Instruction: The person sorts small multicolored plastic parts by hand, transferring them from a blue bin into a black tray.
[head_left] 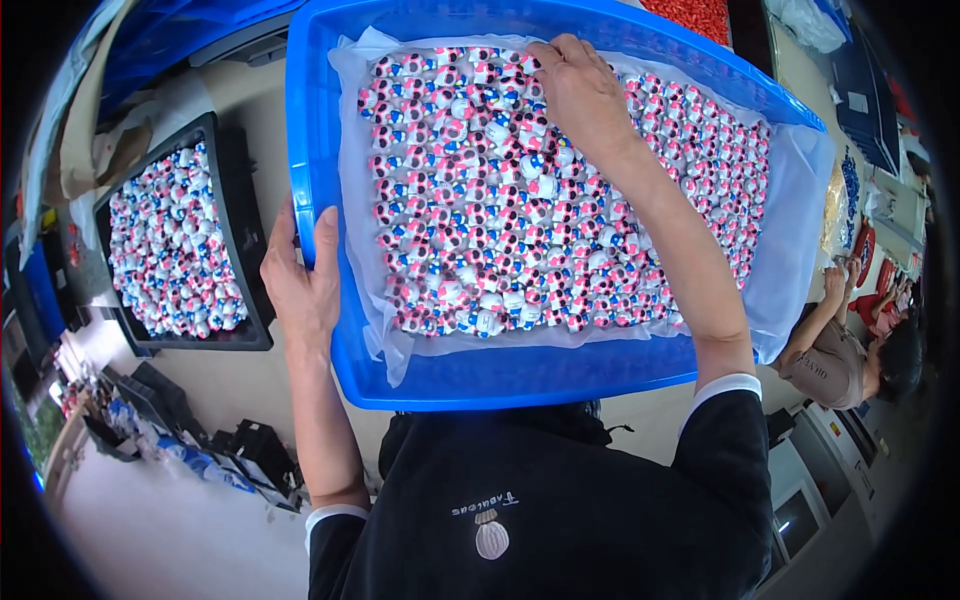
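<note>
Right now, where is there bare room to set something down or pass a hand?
A bare pale strip runs between the black tray and the blue bin, beyond the left hand. Inside the bin, bare white liner shows at right. Crowded: the bin's middle, packed with figurines around the right hand, and the tray.

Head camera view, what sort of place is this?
Probably a factory workshop or packing area. A blue bin holds rows of matching small figures, a black tray holds a heap of similar ones, and another person sits or stands with hands raised at the right.
</note>
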